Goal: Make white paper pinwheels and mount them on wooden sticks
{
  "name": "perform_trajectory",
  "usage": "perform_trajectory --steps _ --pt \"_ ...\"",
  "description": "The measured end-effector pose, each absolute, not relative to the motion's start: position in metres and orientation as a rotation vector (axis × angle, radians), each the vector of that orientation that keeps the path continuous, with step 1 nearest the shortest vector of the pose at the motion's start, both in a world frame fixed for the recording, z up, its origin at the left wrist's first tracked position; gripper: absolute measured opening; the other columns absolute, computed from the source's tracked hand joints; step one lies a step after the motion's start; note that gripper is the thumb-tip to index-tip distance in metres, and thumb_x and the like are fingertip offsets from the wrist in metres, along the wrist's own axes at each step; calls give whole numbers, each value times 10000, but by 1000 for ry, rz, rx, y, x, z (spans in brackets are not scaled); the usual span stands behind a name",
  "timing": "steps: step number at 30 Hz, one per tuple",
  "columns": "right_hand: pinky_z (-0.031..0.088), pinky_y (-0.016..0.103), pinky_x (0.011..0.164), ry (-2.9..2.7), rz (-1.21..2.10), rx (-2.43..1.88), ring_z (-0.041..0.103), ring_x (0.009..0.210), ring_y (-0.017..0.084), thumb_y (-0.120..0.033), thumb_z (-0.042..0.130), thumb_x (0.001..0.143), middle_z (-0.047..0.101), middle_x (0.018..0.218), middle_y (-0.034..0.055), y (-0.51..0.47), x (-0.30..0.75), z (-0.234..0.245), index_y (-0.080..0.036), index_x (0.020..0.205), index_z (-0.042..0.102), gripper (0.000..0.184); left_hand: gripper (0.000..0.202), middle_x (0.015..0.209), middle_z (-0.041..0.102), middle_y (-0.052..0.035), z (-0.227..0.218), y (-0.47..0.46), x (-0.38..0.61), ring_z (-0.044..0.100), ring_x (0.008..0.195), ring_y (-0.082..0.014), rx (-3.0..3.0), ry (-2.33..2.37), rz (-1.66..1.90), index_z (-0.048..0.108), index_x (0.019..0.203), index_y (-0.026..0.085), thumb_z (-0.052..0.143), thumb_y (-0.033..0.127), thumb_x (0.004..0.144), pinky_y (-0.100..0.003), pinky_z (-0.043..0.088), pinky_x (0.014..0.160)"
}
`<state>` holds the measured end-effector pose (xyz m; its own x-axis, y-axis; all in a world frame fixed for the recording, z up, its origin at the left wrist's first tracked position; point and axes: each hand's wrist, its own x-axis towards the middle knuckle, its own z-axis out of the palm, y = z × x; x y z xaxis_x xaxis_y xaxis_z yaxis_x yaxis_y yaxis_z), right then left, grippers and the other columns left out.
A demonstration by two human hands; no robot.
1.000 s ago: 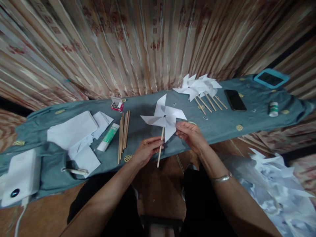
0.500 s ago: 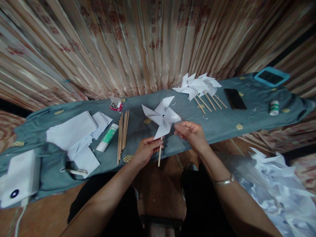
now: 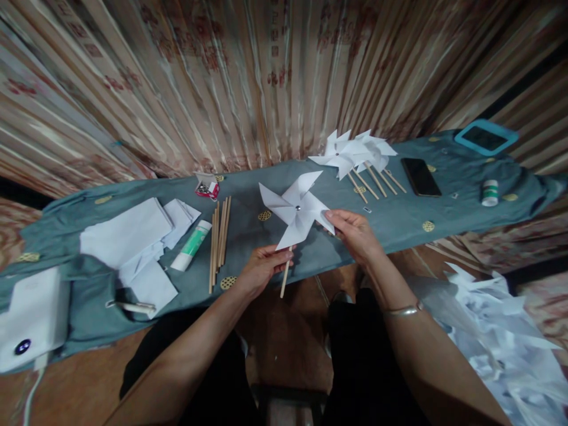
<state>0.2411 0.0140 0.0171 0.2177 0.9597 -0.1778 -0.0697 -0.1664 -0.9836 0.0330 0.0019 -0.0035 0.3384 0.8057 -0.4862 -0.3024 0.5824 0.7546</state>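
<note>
A white paper pinwheel [image 3: 296, 207] with a metal pin at its centre is held up in front of me, over the near edge of the cloth-covered table. My left hand [image 3: 265, 266] is closed round its wooden stick [image 3: 285, 281], just below the paper blades. With thumb and fingers, my right hand [image 3: 355, 232] pinches the tip of the right-hand blade. Left of the pinwheel, several loose wooden sticks [image 3: 220, 242] lie side by side, and behind them stands a small open red-and-white box of pins [image 3: 207, 187].
Finished pinwheels [image 3: 355, 152] lie at the back right beside a black phone [image 3: 420, 177]. Paper sheets [image 3: 126, 231], a glue stick [image 3: 191, 245] and a white device [image 3: 33, 316] occupy the left. A glue bottle [image 3: 490, 193] and blue-framed device [image 3: 486, 136] are far right. Bagged pinwheels [image 3: 501, 337] stand below.
My right hand has shifted slightly right and now grips a blade tip, where it was by the blade's edge. The pinwheel's blades have turned a little; my left hand keeps its hold.
</note>
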Motion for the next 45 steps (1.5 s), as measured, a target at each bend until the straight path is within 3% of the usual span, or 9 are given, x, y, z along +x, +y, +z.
perform_trajectory --steps 6,10,22,29,36,45 --pt "462 224 514 -790 1289 -1354 609 574 128 -698 740 599 707 635 57 12 237 24 -174 705 709 536 411 698 734 -37 -7 2 33 617 556 -85 648 991 804 784 735 152 946 306 391 -198 510 583" --pt "457 221 496 -821 1247 -1360 595 537 118 -642 781 592 706 621 56 15 238 21 -168 666 697 487 390 656 722 -39 -8 2 33 625 563 -101 696 1003 800 782 728 146 940 319 416 -209 515 584" --pt "416 225 501 -831 1289 -1327 529 506 100 -578 822 549 660 553 23 11 234 22 -176 593 683 428 406 794 768 -62 -10 2 33 639 571 -99 693 1018 839 790 767 169 941 319 422 -235 537 620" --pt "402 228 510 -951 1361 -1358 530 515 102 -657 773 581 639 538 10 7 226 19 -187 574 683 478 413 868 778 -61 -5 3 32 647 576 -93 699 1019 883 792 773 186 938 341 418 -224 527 615" --pt "402 224 520 -985 1507 -1316 541 499 89 -688 765 569 671 549 29 4 214 19 -164 568 688 530 437 737 758 -34 -7 5 31 643 578 -98 695 1023 920 790 772 176 939 356 403 -226 518 627" --pt "424 226 531 -966 1647 -1226 573 511 94 -660 747 636 704 602 52 0 209 22 -153 617 704 509 434 764 760 -45 -11 6 29 643 638 -115 713 994 931 791 791 175 930 371 429 -258 527 688"
